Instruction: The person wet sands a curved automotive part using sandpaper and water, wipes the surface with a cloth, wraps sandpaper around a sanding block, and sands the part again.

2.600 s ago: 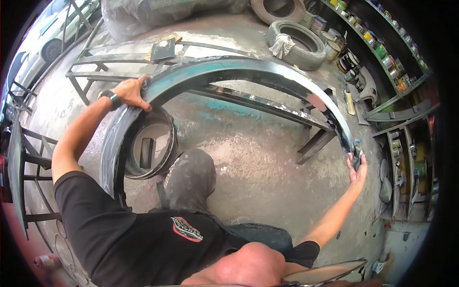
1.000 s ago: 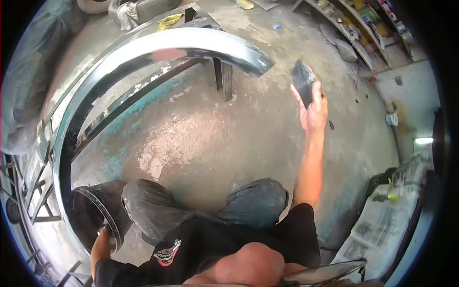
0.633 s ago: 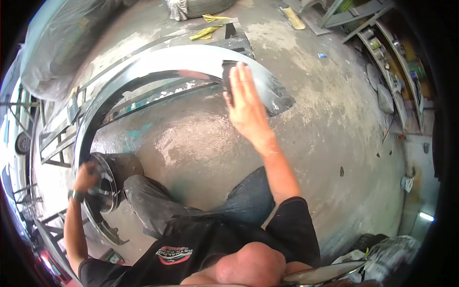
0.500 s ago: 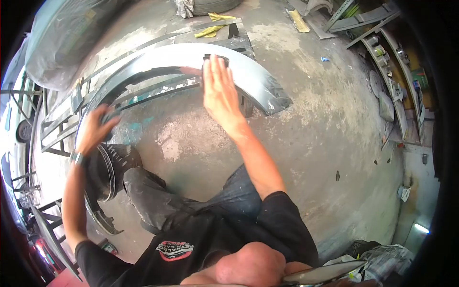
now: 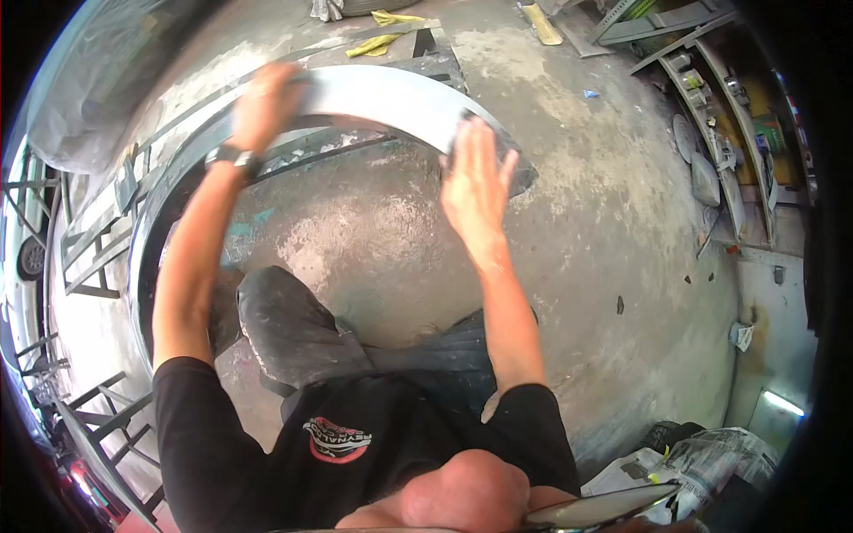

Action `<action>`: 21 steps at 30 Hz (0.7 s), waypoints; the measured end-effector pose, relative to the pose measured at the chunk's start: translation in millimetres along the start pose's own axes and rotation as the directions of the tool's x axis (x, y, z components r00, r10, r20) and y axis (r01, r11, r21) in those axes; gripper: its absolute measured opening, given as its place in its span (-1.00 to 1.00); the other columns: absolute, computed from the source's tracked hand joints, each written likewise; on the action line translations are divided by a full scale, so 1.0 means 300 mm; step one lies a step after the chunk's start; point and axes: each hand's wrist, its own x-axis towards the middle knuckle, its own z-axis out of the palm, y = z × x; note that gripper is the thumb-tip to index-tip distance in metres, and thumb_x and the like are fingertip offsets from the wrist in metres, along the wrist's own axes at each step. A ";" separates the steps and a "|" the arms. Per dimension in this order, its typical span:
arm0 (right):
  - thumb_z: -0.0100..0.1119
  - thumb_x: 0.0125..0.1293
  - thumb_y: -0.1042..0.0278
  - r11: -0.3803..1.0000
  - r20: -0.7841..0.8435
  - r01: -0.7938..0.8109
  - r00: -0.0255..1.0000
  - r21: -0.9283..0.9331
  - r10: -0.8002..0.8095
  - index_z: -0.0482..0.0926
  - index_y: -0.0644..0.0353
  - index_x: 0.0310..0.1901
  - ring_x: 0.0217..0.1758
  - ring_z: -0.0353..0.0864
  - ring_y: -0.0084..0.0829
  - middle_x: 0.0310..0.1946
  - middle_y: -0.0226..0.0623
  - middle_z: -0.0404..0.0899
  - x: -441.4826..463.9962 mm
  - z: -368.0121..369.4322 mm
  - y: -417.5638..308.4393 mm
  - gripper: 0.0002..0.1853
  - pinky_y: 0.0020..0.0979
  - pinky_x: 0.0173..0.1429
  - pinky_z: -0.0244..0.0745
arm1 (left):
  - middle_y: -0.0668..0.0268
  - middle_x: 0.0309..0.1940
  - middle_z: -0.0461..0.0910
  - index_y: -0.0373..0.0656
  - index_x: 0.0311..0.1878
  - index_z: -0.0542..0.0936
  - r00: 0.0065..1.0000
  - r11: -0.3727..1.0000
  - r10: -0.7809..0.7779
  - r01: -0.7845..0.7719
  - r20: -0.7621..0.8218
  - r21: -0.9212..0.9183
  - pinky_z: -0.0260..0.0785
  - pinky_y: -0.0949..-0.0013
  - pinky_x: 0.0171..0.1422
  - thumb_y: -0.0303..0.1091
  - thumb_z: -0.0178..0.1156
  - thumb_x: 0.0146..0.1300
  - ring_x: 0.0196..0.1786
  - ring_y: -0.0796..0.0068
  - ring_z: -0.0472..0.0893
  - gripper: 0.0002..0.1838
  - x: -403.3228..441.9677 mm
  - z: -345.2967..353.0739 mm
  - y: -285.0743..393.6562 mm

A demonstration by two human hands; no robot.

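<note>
A curved arch-shaped panel, pale on top and darker down its left side, lies on a metal frame stand. My right hand presses a dark sanding pad flat on the panel near its right end, fingers stretched over it. On the upper left of the arch is my left hand, blurred by motion, with a dark object at its fingers that is too smeared to make out. A watch is on my left wrist. The bucket is mostly hidden behind my left forearm.
The metal stand extends to the left, and a yellow cloth lies on its far part. Shelves hold cans at the upper right. Newspaper-covered items are at the lower right. A plastic-wrapped object is at the upper left.
My left hand has come up from beside the bucket onto the upper left of the arch. My right hand, first away from the panel, has slid left along it with the pad, then back right.
</note>
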 end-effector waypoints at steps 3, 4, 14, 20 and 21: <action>0.06 0.44 0.30 0.983 0.018 -0.182 0.983 0.038 0.181 0.13 0.42 0.55 0.69 0.00 0.03 0.61 0.16 0.03 -0.055 -0.030 -0.004 -0.28 0.38 0.63 -0.28 | -0.03 -0.04 0.64 -0.18 0.06 0.67 0.954 0.954 -0.265 0.281 -0.140 0.105 0.47 0.05 0.18 -0.22 0.26 0.41 0.05 -0.05 0.62 -0.71 -0.127 -0.135 -0.345; 0.06 0.46 0.29 0.973 -0.014 -0.228 0.973 0.025 0.229 0.11 0.42 0.56 0.69 0.00 0.05 0.61 0.17 0.02 -0.044 -0.011 -0.043 -0.27 0.39 0.62 -0.28 | -0.04 -0.05 0.63 -0.17 0.05 0.67 0.930 0.934 -0.296 0.330 -0.215 0.140 0.46 0.05 0.15 -0.18 0.23 0.45 0.02 -0.05 0.62 -0.71 -0.185 -0.126 -0.491; -0.03 0.53 0.22 0.958 0.029 0.201 0.977 0.205 -0.211 0.37 0.39 0.41 0.66 0.09 0.01 0.56 0.12 0.17 0.333 0.236 -0.661 -0.45 0.26 0.64 -0.14 | 0.02 -0.08 0.63 -0.04 -0.01 0.68 0.879 0.923 -0.360 0.385 -0.314 0.018 0.45 -0.01 0.14 -0.16 0.17 0.45 0.01 -0.08 0.61 -0.76 -0.304 -0.073 -0.575; 0.05 0.51 0.26 0.998 -0.052 0.056 0.997 0.008 -0.056 0.38 0.37 0.33 0.48 0.37 -0.04 0.37 0.12 0.39 0.175 0.040 -0.310 -0.52 0.26 0.45 0.22 | 0.15 -0.09 0.68 0.08 -0.04 0.69 0.781 0.848 -0.484 0.530 -0.395 0.010 0.44 -0.06 0.11 -0.07 0.17 0.41 0.06 0.04 0.63 -0.77 -0.301 -0.075 -0.522; 0.07 0.49 0.27 0.971 -0.012 -0.047 0.999 0.235 0.051 0.38 0.38 0.32 0.46 0.36 0.01 0.34 0.12 0.39 0.203 0.037 -0.406 -0.52 0.26 0.45 0.22 | 0.07 -0.06 0.67 0.02 0.03 0.68 0.769 0.834 -0.523 0.552 -0.366 -0.033 0.47 0.02 0.17 -0.08 0.15 0.46 0.08 -0.02 0.64 -0.73 -0.296 -0.094 -0.495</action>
